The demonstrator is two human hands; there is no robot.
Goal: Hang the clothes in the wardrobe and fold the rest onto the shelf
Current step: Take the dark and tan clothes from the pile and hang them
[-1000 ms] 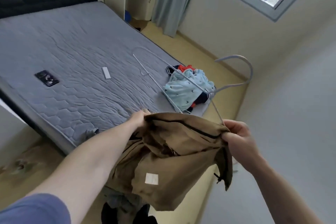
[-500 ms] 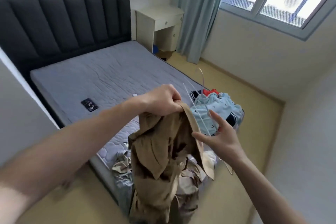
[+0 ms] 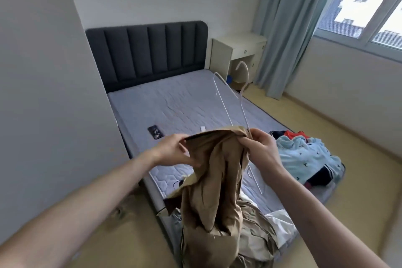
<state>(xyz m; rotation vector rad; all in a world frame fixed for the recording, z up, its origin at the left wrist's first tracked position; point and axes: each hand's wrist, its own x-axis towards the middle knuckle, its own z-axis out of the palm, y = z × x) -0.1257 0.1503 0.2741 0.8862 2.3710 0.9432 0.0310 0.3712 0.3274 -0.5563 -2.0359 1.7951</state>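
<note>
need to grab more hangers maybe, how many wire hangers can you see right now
1: a white wire hanger held up over the bed, gripped with the brown garment by the right hand. Others may be hidden under clothes.

No readable text, labels, brands or numbers anywhere in view.

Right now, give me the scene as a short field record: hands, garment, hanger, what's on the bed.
left hand: gripping the upper edge of the brown garment
right hand: pinching the garment's other top corner together with the wire hanger
hanger: partly inside the garment, hook up
garment: hangs bunched over the foot of the bed
on bed: phone, small white item, light blue clothes pile
wardrobe: not in view
</note>
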